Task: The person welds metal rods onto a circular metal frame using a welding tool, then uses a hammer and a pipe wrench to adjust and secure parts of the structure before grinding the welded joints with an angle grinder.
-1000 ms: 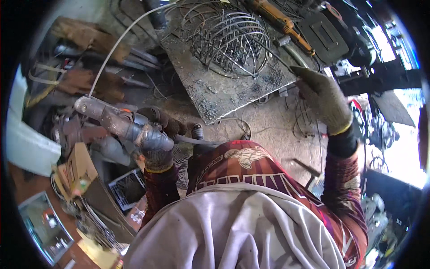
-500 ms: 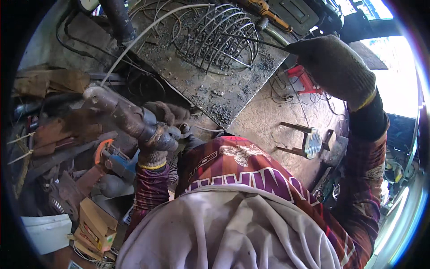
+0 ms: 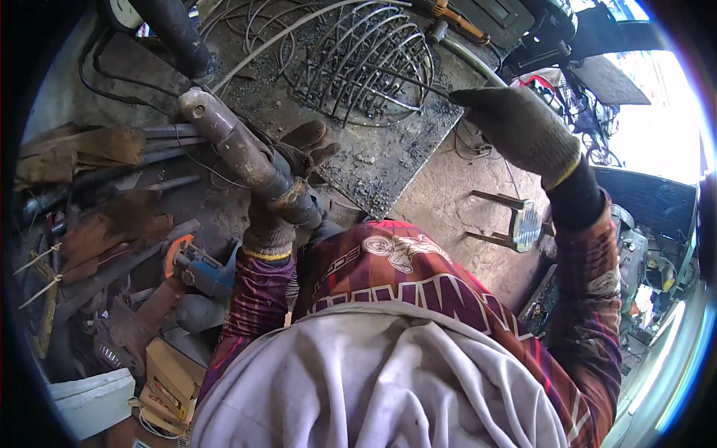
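Metal table (image 3: 377,168) ahead of the person, corner pointing at them, dark grit scattered over its top. Orange power tool (image 3: 461,24) and hammer (image 3: 472,61) on the far right side, hammer handle running toward the right glove. Dark post (image 3: 178,37) at upper left. Loose bent wire behind the cage. Low stool (image 3: 526,224) on the floor, between table and right forearm. Left floor cluttered: brown scrap (image 3: 112,149), blue-and-orange tool (image 3: 202,269), cardboard box (image 3: 164,384), white block (image 3: 93,403).

Nearest obstruction: the grey holder itself, thick and tape-wrapped, covers much of the left hand from here.

Left hand (image 3: 267,230), gloved, wraps the grey holder (image 3: 235,145) near its lower end; a couple of fingers stick out past the far side, the others hidden. Pale rod (image 3: 269,45) leaves the holder's upper end and curves over the table toward the top of the cage.

Right hand (image 3: 519,131), gloved, pinches one end of a thin dark rod (image 3: 407,79), fingertips together. The rod reaches left over the wire cage (image 3: 366,56), which sits on the table, beyond both hands. Can't tell whether either rod touches it.
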Action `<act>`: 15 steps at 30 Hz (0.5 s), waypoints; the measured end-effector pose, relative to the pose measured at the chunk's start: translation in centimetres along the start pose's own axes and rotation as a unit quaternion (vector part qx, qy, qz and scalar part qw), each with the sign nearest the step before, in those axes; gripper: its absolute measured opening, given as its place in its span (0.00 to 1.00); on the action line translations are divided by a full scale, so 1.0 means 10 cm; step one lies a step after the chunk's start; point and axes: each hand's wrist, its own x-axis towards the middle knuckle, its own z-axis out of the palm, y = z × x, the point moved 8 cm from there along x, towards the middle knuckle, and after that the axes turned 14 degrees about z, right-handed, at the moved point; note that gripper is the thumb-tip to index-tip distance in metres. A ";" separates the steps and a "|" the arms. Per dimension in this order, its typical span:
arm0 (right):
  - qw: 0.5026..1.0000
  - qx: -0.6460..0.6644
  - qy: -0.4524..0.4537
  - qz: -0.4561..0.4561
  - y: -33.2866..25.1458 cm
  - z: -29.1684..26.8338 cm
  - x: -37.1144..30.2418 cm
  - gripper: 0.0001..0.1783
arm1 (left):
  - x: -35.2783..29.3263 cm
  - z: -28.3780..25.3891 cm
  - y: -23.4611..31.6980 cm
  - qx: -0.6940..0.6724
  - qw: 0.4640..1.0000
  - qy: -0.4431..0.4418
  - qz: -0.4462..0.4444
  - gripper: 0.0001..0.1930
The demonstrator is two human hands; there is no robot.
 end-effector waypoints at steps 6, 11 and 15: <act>0.995 0.096 0.004 0.025 0.14 0.23 -0.09 0.18 | -0.97 0.26 -0.92 -0.250 0.939 0.058 -0.228 0.29; 0.996 0.077 -0.002 0.045 0.04 0.18 -0.15 0.19 | -0.12 0.33 -0.43 -0.451 0.827 0.138 -0.307 0.24; 0.994 0.095 -0.019 0.043 0.09 0.27 -0.16 0.20 | 0.32 0.33 -0.11 -0.496 0.813 0.189 -0.240 0.29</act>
